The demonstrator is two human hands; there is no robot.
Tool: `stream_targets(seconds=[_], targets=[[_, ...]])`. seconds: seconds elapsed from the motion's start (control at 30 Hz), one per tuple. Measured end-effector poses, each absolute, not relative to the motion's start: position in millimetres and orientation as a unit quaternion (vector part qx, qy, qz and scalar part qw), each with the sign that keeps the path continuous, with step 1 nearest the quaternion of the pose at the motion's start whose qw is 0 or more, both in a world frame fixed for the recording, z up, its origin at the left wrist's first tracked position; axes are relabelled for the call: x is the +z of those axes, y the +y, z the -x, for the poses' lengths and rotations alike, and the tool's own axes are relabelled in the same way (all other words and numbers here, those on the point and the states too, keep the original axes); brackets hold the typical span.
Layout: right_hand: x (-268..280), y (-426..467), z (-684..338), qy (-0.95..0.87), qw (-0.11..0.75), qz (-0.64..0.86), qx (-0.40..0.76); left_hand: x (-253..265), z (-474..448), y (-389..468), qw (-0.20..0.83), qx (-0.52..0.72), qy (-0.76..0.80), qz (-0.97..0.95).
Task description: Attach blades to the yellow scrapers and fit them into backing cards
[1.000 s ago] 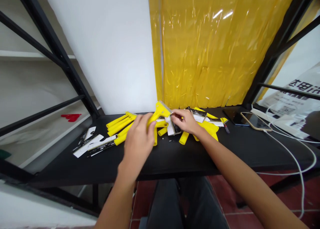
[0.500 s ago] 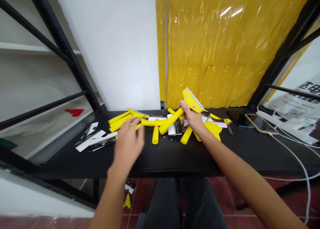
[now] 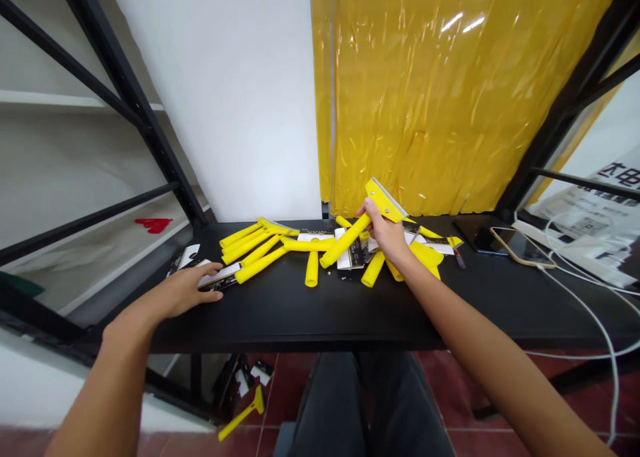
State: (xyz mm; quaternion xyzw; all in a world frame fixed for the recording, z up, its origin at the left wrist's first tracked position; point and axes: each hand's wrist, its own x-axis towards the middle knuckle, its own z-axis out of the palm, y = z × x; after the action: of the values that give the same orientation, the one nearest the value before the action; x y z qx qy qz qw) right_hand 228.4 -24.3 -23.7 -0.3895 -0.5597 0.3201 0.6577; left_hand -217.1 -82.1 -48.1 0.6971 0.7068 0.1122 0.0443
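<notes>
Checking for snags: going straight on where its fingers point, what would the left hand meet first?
The left hand would likely meet the card just ahead first, then a scraper; depth is unclear.

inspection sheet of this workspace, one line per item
Surface: flat black shelf, things strewn towards its back.
Job's things: yellow scraper with a straight grey blade; more yellow tube-handled scrapers and black-and-white printed cards lie about.
Clutter: gold-rimmed rectangular phone at right.
Hands: right hand grips the first scraper; left hand spread at the cards.
Cables: white cables loop at right, one reaching the phone.
Surroundings: translucent yellow plastic sheeting; white panel.
</notes>
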Motion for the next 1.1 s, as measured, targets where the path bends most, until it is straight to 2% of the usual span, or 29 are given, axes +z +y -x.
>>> stream_targets(seconds=[0.1,0.23,0.33,0.43,0.57,0.67,0.9,1.1], targets=[[-24,-23,-228,-0.559,0.662,0.385,0.317,-31,219,-78,0.075,0.052,0.673,-0.734],[-26,-21,-228,-0.554,0.672,0.374,0.319,-3,219,-91,0.046,0.067,0.685,-0.724],[-25,-19,-229,-0.536,0.685,0.360,0.337,16,203,-106,0.013,0.129,0.719,-0.682],[-24,-18,-231,-0.526,0.681,0.320,0.396,23,163,-108,0.026,0.276,0.704,-0.654],[-22,-16,-233,-0.524,0.650,0.260,0.485,9,85,-78,0.190,0.463,0.609,-0.615],[-24,-11,-235,-0.524,0.662,0.260,0.468,-5,32,-42,0.296,0.530,0.528,-0.594],[-36,11,-248,-0.529,0.718,0.349,0.289,-25,-25,31,0.427,0.564,0.414,-0.572],[-38,9,-250,-0.564,0.704,0.356,0.245,-41,-30,37,0.558,0.573,0.326,-0.505]])
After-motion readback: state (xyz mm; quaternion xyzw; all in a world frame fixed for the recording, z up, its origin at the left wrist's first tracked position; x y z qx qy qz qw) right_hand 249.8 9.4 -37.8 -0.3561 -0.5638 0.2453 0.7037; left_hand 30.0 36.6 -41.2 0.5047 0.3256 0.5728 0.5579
